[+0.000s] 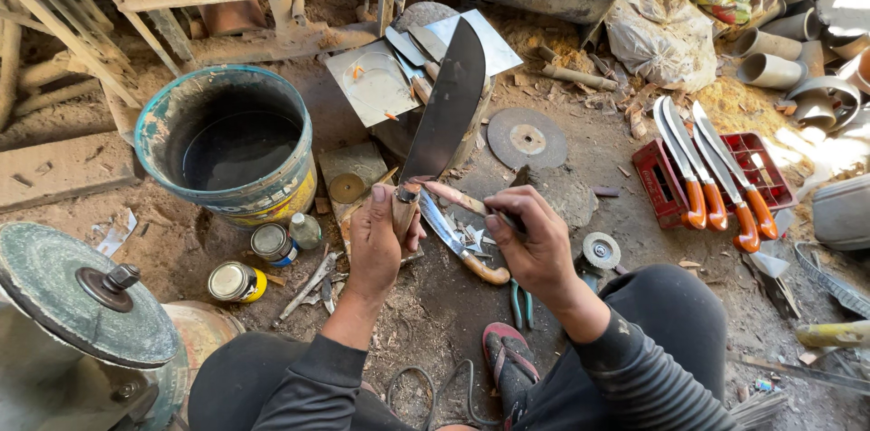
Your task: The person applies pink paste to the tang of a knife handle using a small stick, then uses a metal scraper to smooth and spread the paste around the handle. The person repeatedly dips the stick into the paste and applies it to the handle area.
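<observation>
My left hand (376,241) grips the wooden handle of a large curved dark knife (446,105), holding it with the blade pointing up and away. My right hand (535,245) is closed on a thin tool (462,200) whose tip meets the knife where blade and handle join. Below the hands, on the dirt floor, lies a smaller knife (458,245) with a wooden handle. My knees in dark trousers and a sandalled foot (507,349) frame the bottom of the view.
A bucket of dark water (227,145) stands at left, with small tins (237,282) near it. A grinding wheel (82,295) sits bottom left. Several finished orange-handled knives (716,168) lean on a red crate (757,168) at right. A round disc (527,137) and metal sheets (372,82) lie ahead.
</observation>
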